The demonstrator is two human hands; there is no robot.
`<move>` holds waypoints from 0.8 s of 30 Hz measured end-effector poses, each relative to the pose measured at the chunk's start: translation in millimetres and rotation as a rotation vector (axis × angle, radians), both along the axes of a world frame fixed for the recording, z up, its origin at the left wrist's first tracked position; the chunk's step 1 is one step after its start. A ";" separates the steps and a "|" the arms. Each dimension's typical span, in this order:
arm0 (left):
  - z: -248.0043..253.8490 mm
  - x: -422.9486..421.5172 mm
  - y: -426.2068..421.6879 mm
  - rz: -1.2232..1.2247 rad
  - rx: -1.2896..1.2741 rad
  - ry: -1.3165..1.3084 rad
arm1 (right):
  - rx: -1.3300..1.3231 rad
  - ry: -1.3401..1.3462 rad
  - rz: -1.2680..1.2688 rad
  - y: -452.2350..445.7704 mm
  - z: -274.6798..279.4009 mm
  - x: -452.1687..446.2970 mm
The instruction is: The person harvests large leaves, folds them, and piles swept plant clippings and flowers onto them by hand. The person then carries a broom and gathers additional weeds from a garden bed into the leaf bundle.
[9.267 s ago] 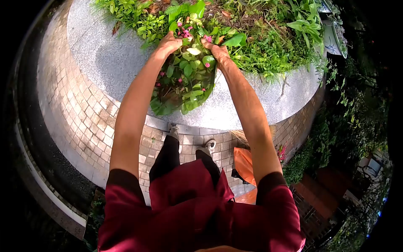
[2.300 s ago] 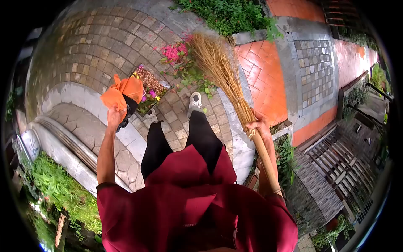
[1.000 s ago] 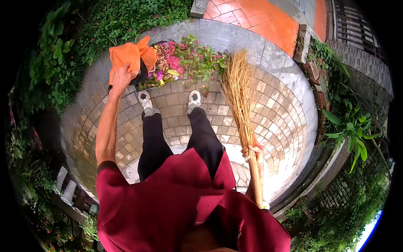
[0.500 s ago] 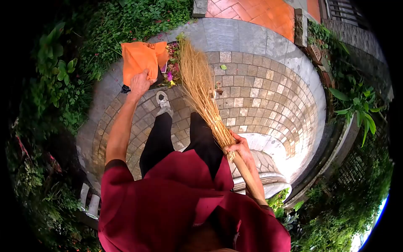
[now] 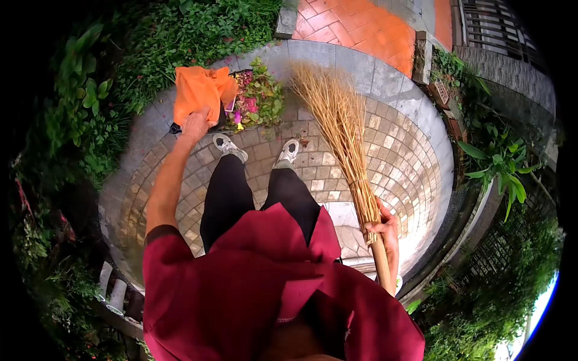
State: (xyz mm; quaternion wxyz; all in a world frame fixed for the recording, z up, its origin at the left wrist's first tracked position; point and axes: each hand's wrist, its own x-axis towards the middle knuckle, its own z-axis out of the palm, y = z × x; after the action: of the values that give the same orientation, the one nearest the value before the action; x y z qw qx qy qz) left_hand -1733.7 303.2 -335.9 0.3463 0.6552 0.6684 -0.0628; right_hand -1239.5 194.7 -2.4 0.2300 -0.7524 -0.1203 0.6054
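Observation:
My left hand (image 5: pixel 196 123) is closed at the lower edge of an orange bag or cloth (image 5: pixel 198 90), with black material beside it; what lies under the orange material is hidden. Just right of it, a heap of leaves and pink and yellow petals (image 5: pixel 256 99) lies in a dark container, whose shape is partly covered. My right hand (image 5: pixel 386 228) is wrapped round a straw broom (image 5: pixel 346 132) where the bristles are bound to the wooden handle. The bristles point up and left, their tips right of the heap.
Curved brick paving (image 5: pixel 385 144) surrounds my shoes (image 5: pixel 288 151), with a grey stone border (image 5: pixel 313 53) beyond. Green bushes (image 5: pixel 180 36) stand at the upper left, orange tiles (image 5: pixel 355 24) at the top. A low wall (image 5: pixel 423 57) and plants (image 5: pixel 503 162) are on the right.
Since half a second ago, my right hand and the broom have moved right, away from the heap, which shows more leaves. My left hand stays at the orange material. Earlier, both hands were among plants.

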 end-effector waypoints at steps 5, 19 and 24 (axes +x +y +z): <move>1.3 -7.1 7.7 -0.064 0.109 -0.102 | 0.054 0.053 -0.133 27.6 -84.6 23.5; 7.5 -15.9 3.5 -0.098 0.155 -0.215 | -0.170 -0.007 0.128 95.7 -167.1 -18.7; 6.7 -15.4 3.4 -0.123 0.152 -0.270 | -0.187 0.006 0.204 105.7 -156.3 -30.5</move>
State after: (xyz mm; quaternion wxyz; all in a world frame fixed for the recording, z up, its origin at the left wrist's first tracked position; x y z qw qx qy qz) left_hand -1749.1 306.6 -329.2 0.3781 0.7215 0.5774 0.0556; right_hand -1270.0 300.4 -158.8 0.0967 -0.7526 -0.1386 0.6365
